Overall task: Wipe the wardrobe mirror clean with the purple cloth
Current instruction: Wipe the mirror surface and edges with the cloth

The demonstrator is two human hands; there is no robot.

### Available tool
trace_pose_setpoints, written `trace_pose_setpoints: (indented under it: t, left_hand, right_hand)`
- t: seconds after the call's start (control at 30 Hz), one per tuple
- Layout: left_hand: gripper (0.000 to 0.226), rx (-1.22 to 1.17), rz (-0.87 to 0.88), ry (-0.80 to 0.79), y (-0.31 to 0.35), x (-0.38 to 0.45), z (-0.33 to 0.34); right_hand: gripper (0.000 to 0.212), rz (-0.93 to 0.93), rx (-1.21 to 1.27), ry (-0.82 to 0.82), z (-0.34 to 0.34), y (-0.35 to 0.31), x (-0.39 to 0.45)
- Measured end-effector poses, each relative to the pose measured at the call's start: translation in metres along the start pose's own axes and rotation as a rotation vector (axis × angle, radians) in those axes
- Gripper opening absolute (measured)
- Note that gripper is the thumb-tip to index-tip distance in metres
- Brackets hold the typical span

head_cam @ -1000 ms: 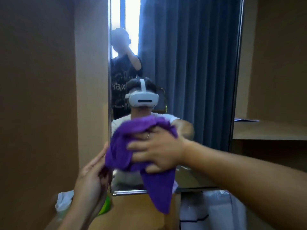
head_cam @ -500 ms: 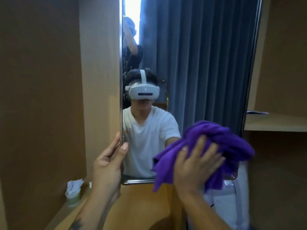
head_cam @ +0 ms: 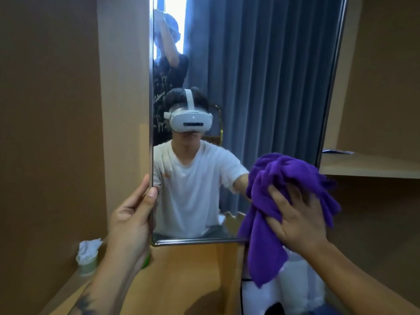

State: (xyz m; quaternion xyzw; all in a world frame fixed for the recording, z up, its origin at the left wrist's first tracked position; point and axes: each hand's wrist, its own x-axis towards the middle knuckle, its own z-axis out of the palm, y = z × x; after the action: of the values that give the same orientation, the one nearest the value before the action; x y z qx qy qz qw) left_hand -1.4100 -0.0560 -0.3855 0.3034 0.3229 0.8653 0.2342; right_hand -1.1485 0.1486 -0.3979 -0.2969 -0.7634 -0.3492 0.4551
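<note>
The tall wardrobe mirror [head_cam: 261,87] has a thin metal frame and stands straight ahead. It reflects a person in a white shirt, a second person behind, and grey curtains. My left hand [head_cam: 130,220] grips the mirror's left edge low down, thumb on the glass. My right hand [head_cam: 297,220] presses the bunched purple cloth [head_cam: 281,192] flat against the lower right part of the glass, fingers spread. The cloth's tail hangs below the mirror's bottom frame.
Brown wardrobe panels stand left [head_cam: 50,133] and right. A wooden shelf [head_cam: 368,165] with a paper on it sits at right. Below the mirror lies a wooden surface [head_cam: 195,280], with a small cup holding tissue [head_cam: 87,258] at left. White bags [head_cam: 293,289] sit lower right.
My right hand has swept the purple cloth from the mirror's lower left across to its lower right. My left hand has slid up the mirror's left edge.
</note>
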Motion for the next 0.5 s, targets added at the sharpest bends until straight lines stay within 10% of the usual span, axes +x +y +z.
trace_pose_setpoints:
  t: [0.23, 0.37, 0.5]
  left_hand:
    - [0.031, 0.031, -0.022, 0.018, 0.002, -0.001, -0.001]
    - [0.034, 0.009, -0.032, 0.007, 0.006, -0.004, -0.003]
    - [0.03, 0.011, 0.002, 0.021, 0.004, -0.003, -0.003]
  right_hand:
    - [0.061, 0.872, 0.3, 0.198, 0.007, -0.154, 0.058]
    - [0.064, 0.255, 0.238, 0.083, -0.004, -0.217, 0.054]
    - [0.048, -0.506, 0.185, 0.018, 0.01, -0.14, 0.03]
